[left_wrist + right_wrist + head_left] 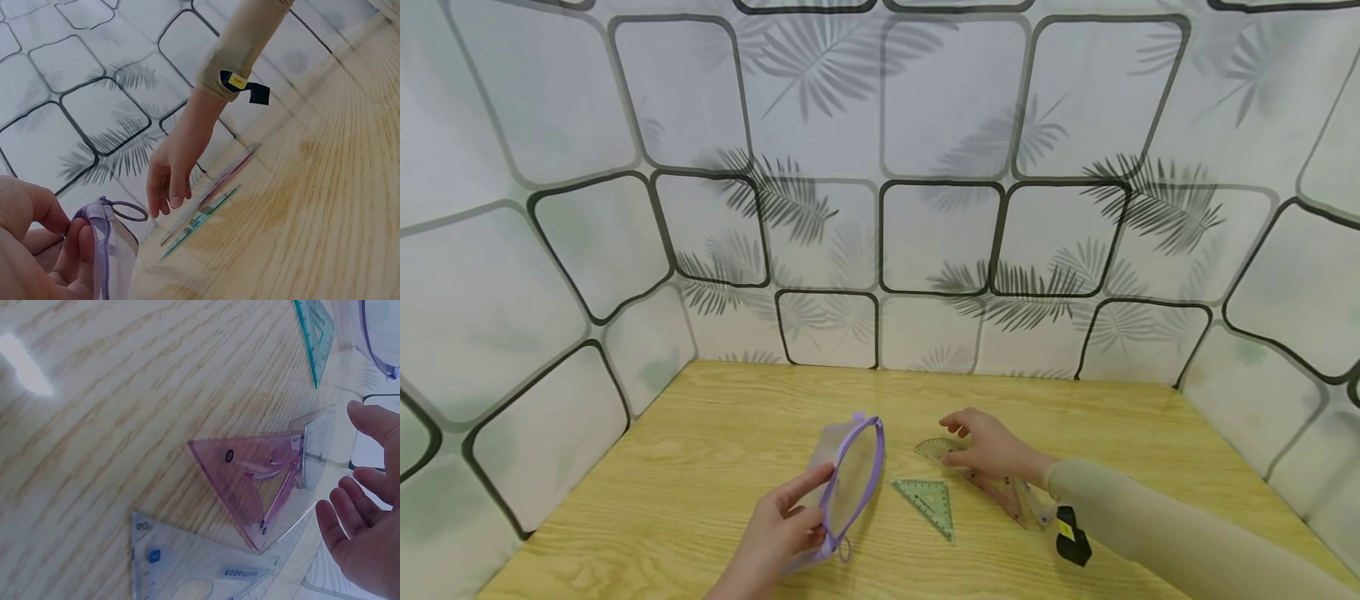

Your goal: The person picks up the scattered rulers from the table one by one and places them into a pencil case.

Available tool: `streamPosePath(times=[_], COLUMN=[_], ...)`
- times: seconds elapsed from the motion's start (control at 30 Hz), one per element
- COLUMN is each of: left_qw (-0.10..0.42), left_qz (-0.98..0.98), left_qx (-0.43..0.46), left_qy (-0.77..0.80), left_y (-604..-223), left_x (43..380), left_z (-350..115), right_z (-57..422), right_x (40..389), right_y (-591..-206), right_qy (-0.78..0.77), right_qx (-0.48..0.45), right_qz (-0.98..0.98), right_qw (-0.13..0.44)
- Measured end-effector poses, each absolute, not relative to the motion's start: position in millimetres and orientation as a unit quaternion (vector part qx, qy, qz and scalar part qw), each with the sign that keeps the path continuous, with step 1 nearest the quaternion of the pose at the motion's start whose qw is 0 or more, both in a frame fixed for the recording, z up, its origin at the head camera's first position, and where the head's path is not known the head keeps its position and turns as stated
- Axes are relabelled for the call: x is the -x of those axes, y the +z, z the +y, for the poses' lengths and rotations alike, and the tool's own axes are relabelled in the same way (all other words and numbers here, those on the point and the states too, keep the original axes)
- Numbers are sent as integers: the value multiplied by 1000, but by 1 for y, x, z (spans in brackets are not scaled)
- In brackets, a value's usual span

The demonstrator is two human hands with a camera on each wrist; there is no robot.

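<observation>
My left hand [775, 529] pinches the near edge of a translucent zip pouch [880, 458] with purple trim, between thumb and fingers. The pouch's mouth gapes toward the right. Above a clear protractor [319, 447] hovers my right hand [996, 448], its fingers loosely bent with nothing between them. A pink set square [228, 465] lies with its corner at the protractor. Beside it is a clear set square [200, 569], partly hidden by the right arm in the head view. A green set square [931, 502] rests between the pouch and the right hand.
Everything lies on a wood-grain table [737, 433]. A patterned cloth [940, 242] with leaf prints rises behind it and at both sides. A black strap with a yellow label [1070, 535] hangs from the right sleeve.
</observation>
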State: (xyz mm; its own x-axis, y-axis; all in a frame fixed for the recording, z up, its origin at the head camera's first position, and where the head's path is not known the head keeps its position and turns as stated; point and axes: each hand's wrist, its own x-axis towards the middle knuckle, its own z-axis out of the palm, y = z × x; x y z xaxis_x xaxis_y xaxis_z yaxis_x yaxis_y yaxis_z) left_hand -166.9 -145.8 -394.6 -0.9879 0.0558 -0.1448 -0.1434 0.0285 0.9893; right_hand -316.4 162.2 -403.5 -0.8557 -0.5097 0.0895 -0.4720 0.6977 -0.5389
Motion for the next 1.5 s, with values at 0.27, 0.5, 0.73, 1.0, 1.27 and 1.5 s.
streamPosePath(times=[0.27, 0.5, 0.73, 1.0, 1.27, 1.5], left_qw=[76, 81, 79, 79, 81, 83], left_qz=[712, 718, 717, 715, 716, 713], left_qx=[28, 28, 29, 37, 39, 42], left_qy=[697, 690, 692, 694, 692, 695], left_y=[-394, -392, -393, -395, -394, -395], left_x=[167, 166, 166, 168, 167, 167], left_z=[-151, -153, -155, -155, -155, -155], right_z=[159, 157, 157, 157, 157, 156], right_x=[320, 318, 317, 318, 318, 317], right_y=[-406, -406, -406, -410, -409, -408], right_qy=[-263, -262, -259, -244, -240, -241], right_qx=[262, 257, 251, 254, 262, 258], right_qz=[928, 929, 932, 935, 934, 935], right_qw=[35, 41, 43, 36, 34, 32])
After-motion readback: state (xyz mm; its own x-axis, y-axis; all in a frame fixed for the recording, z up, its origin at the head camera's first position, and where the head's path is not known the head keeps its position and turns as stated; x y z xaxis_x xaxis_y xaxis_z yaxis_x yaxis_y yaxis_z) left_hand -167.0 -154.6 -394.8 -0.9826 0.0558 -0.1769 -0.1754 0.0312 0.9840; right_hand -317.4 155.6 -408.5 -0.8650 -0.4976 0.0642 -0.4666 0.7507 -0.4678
